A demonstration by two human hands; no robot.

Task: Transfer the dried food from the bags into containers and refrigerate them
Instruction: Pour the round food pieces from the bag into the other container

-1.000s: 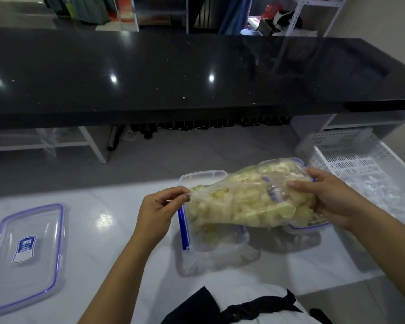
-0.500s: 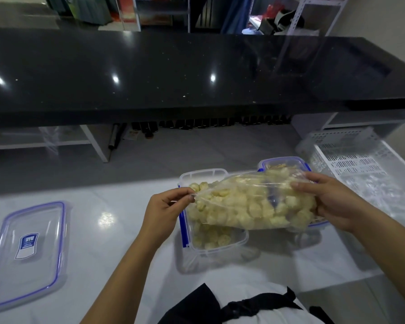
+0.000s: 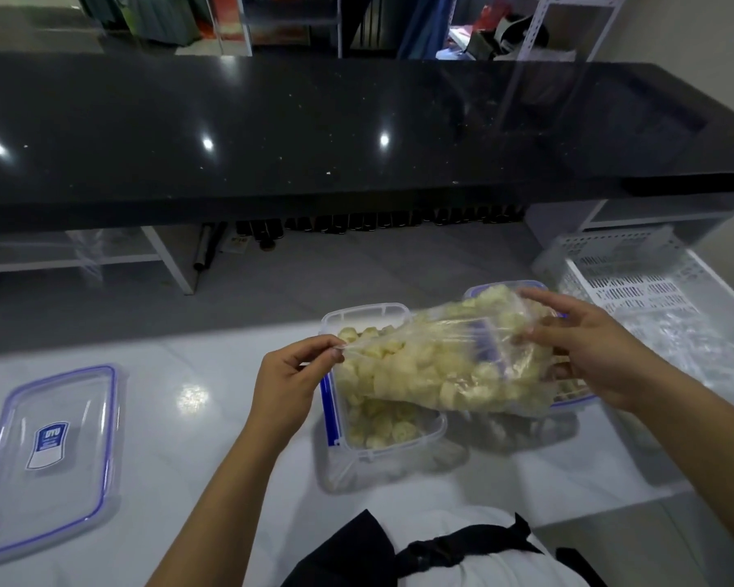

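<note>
A clear plastic bag (image 3: pixel 454 366) full of pale yellow dried food pieces lies tilted over an open clear container (image 3: pixel 359 419) with a blue clasp. My left hand (image 3: pixel 291 374) pinches the bag's mouth edge at the container's left rim. My right hand (image 3: pixel 590 345) holds the bag's far end, raised above the container's level. Pieces of the food lie in the container's bottom. A second blue-rimmed container (image 3: pixel 568 402) sits just behind and to the right, mostly hidden by the bag and my right hand.
A clear lid (image 3: pixel 47 455) with a blue seal and label lies on the white counter (image 3: pixel 187 480) at the left. A white perforated basket (image 3: pixel 645 286) holding crumpled clear plastic stands at the right. A black raised countertop (image 3: pixel 314 133) runs across behind.
The bag has dropped lower over the container and more food now lies inside it. My right hand's fingers have shifted on the bag's end and spread out.
</note>
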